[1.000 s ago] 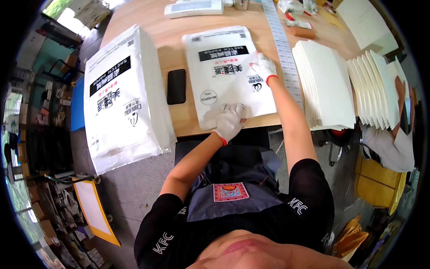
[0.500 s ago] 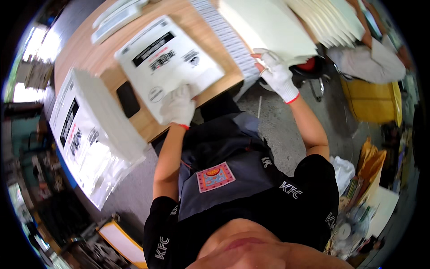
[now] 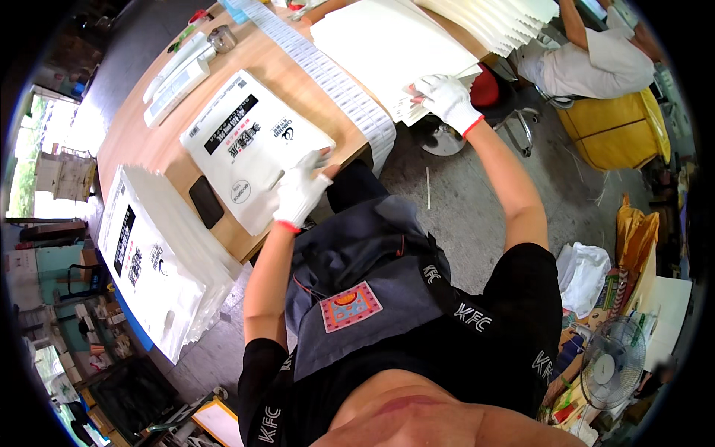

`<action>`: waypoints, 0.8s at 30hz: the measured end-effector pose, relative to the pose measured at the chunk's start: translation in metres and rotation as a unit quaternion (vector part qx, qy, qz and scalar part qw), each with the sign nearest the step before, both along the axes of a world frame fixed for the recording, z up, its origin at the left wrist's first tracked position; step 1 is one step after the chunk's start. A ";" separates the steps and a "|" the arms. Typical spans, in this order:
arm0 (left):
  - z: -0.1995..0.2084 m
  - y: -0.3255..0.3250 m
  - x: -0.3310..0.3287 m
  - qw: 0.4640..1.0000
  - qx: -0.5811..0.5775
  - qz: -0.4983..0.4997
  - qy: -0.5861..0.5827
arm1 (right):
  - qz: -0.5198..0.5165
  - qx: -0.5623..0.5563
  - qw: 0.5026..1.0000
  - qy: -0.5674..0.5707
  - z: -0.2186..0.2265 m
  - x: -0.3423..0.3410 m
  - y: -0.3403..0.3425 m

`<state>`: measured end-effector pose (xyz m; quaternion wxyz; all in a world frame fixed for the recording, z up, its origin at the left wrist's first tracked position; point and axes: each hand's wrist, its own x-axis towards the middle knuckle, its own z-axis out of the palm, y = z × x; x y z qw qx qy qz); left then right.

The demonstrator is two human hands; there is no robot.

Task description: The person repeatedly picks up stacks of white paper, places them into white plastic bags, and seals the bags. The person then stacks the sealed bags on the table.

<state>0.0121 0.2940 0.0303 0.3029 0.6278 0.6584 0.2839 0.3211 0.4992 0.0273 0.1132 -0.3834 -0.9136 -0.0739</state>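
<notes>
At the white-gloved right hand [image 3: 449, 103], grip unclear, rectangular white paper sheets [image 3: 387, 56] warrant even support; white-gloved left hand [image 3: 300, 191] hangs released near flat white plastic packet [image 3: 249, 149].

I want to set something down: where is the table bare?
Bare table shows between the flat white packet and long printed strip, and left of that packet, between the white appliance and packet stack. It is crowded right of the strip, with paper sheets, and around the phone.
</notes>
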 end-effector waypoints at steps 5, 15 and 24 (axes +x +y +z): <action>-0.024 0.079 0.074 0.814 -0.167 -0.013 -0.556 | 0.095 0.110 0.989 0.008 0.045 -0.015 -0.021; 0.015 0.043 0.029 0.819 -0.247 0.103 -0.507 | -0.166 -0.294 0.881 0.330 0.005 0.034 -0.088; -0.015 0.012 0.113 0.980 -0.028 0.007 0.198 | -0.063 -0.402 0.782 0.472 -0.018 -0.071 -0.126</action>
